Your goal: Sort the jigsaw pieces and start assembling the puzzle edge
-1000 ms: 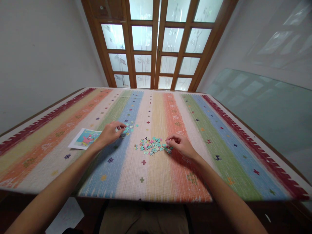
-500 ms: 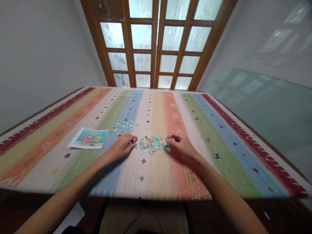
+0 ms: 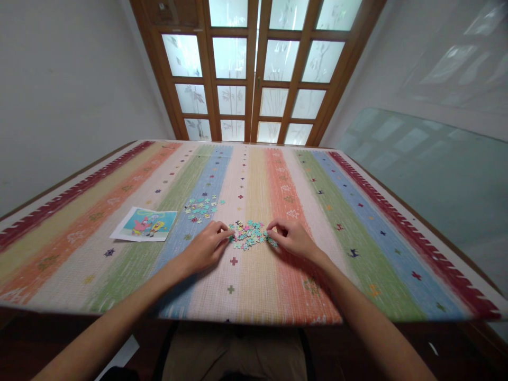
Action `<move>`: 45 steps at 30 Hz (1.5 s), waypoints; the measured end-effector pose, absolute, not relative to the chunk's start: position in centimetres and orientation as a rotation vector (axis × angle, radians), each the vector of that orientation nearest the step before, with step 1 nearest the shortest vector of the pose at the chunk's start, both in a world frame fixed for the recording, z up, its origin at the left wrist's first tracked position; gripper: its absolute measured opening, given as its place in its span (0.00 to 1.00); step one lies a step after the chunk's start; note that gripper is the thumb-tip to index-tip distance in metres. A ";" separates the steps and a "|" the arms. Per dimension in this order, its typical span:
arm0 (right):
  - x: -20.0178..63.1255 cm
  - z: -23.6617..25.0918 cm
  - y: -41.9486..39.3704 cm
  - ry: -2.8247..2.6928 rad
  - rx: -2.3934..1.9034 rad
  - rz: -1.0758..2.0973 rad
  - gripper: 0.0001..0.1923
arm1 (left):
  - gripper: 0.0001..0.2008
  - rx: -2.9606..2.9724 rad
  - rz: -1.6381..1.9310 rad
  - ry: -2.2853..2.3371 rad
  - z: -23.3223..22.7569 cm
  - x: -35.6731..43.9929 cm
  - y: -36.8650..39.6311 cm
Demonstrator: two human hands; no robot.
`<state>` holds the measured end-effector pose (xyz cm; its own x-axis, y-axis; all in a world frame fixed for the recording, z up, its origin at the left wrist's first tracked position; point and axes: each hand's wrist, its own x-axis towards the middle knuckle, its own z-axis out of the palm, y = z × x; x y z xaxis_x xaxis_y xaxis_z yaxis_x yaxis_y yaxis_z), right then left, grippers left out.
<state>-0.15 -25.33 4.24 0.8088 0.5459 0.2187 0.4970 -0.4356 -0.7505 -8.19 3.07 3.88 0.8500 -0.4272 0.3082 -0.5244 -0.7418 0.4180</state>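
Note:
A loose pile of small jigsaw puzzle pieces (image 3: 250,235), mostly teal with some pink and yellow, lies on the striped cloth between my hands. My left hand (image 3: 208,245) is at the pile's left edge, thumb and forefinger closed on a puzzle piece that their tips largely cover. Across from it, my right hand (image 3: 292,238) pinches at the right edge, its fingertips closed on a puzzle piece that hardly shows. Farther back and left, a second, more spread-out group of pieces (image 3: 200,208) lies on the blue stripe.
A picture sheet (image 3: 146,225) with cartoon figures lies left of the pieces. The striped tablecloth (image 3: 257,286) covers the table, its front edge close to my body. Wooden doors with glass panes (image 3: 254,79) stand beyond the far edge.
My left hand has moved right from between the two groups to the pile's edge, its fingers closing. My right hand has shifted slightly left, drawing in against the pile.

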 end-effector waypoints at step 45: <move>-0.3 3.8 -25.4 -0.968 -2.227 0.076 0.10 | 0.03 2.475 0.136 -0.781 4.1 -9.0 2.2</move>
